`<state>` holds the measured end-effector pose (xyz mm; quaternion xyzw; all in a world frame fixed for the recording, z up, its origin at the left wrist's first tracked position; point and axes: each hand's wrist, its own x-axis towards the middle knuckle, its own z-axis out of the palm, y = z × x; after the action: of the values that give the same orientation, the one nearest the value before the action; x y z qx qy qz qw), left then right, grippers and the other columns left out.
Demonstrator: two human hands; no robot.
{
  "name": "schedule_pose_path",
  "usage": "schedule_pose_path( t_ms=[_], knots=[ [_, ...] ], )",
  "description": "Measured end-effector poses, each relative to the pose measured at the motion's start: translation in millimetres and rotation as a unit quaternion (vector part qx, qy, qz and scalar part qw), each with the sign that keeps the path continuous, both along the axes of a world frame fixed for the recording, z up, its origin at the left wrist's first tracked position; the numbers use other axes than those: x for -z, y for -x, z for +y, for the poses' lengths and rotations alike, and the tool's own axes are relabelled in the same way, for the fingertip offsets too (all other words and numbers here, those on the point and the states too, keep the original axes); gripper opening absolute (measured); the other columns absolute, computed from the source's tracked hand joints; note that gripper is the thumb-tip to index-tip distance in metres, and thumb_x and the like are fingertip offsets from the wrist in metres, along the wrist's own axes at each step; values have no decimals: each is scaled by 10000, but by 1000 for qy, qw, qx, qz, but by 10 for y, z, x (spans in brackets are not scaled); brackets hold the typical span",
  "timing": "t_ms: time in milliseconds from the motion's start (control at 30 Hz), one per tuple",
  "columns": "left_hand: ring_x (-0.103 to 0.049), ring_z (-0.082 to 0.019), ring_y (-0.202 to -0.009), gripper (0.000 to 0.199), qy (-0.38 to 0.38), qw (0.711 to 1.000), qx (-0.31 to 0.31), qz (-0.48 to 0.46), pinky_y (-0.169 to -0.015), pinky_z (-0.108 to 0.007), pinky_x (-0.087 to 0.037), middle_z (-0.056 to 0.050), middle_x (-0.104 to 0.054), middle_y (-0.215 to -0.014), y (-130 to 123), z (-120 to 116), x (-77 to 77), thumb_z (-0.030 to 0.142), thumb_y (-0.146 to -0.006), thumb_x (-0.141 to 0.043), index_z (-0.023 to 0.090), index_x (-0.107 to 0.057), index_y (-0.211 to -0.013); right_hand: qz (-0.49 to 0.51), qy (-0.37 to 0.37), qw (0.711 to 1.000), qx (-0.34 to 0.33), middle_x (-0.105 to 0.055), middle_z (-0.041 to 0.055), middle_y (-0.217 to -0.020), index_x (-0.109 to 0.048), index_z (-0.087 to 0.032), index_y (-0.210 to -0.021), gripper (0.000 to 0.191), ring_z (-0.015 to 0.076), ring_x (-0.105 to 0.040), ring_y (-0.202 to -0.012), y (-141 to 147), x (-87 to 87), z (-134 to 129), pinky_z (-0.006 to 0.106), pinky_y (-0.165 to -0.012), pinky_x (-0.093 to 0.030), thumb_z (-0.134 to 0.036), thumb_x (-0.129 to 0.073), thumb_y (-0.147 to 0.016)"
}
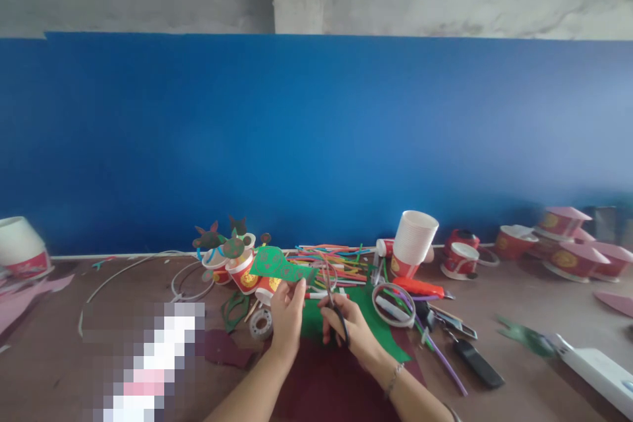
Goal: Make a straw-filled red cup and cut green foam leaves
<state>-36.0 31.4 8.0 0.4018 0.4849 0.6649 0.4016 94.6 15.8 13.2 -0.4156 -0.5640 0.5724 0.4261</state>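
Observation:
Near the middle of the head view, my left hand (288, 316) pinches the lower edge of a green paper piece (279, 264) with dark drawn outlines. To its right, my right hand (349, 323) is closed on black-handled scissors (337, 320), their blades pointing up beside the paper's right end. Whether the blades touch the paper cannot be made out. Beneath my hands lie a larger green sheet (380, 328) and a dark red sheet (316, 386). A red and white marker (326, 295) lies just behind my hands.
Decorated paper cups (242, 271) and a tape roll (261, 324) stand at left of centre. Colourful strips (341, 267) lie behind my hands. A white cup stack (414, 237), a red tube (418, 287) and a black key holder (477, 362) are to the right.

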Motion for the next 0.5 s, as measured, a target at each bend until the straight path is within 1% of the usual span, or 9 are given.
schedule_pose_path(
  t_ms=[100,167,233,300,400,500],
  knots=[
    [-494,-133,-590,251,-21,999,-29,-8,-561,-240,-360,23,-531,-607,-4,-18,-16,412,-741,-599,195,-510,-655,-23,12,999,-32,-543,-47,-461,-513,-157,-823,335,104,-525,-383,49,21,-36,171,-359,-320,-467,-586,-718],
    [-517,-146,-636,228,-29,999,-40,-5,-595,-244,-374,16,-559,-655,-12,-29,-13,406,-733,-611,201,-524,-687,-35,13,998,-43,-539,-50,-447,-519,-154,-800,315,98,-515,-372,82,17,-71,172,-363,-332,-442,-600,-703],
    [-530,-155,-653,228,-26,999,-44,-1,-617,-251,-385,12,-571,-660,-23,-39,1,403,-721,-624,204,-525,-674,-41,11,998,-48,-534,-51,-445,-520,-152,-777,305,93,-503,-363,108,7,-101,174,-361,-334,-429,-614,-692],
    [-548,-173,-665,233,-11,999,-38,6,-637,-265,-398,1,-585,-642,-36,-49,13,401,-702,-639,201,-536,-640,-37,6,998,-40,-524,-52,-436,-520,-152,-767,313,91,-490,-351,119,-5,-117,176,-353,-330,-443,-613,-695],
    [-579,-214,-713,214,5,1000,-7,21,-683,-291,-419,-26,-623,-644,-60,-74,-8,385,-673,-659,191,-589,-619,-19,-6,1000,-17,-504,-58,-417,-518,-154,-772,345,92,-480,-340,109,-16,-111,176,-345,-325,-480,-605,-704],
    [-600,-240,-779,189,1,1000,10,19,-720,-307,-434,-45,-667,-727,-95,-114,-66,367,-669,-658,180,-644,-692,-5,-16,1000,-18,-509,-55,-425,-515,-153,-787,367,95,-491,-351,87,-17,-93,172,-339,-320,-500,-603,-710]
  ],
)
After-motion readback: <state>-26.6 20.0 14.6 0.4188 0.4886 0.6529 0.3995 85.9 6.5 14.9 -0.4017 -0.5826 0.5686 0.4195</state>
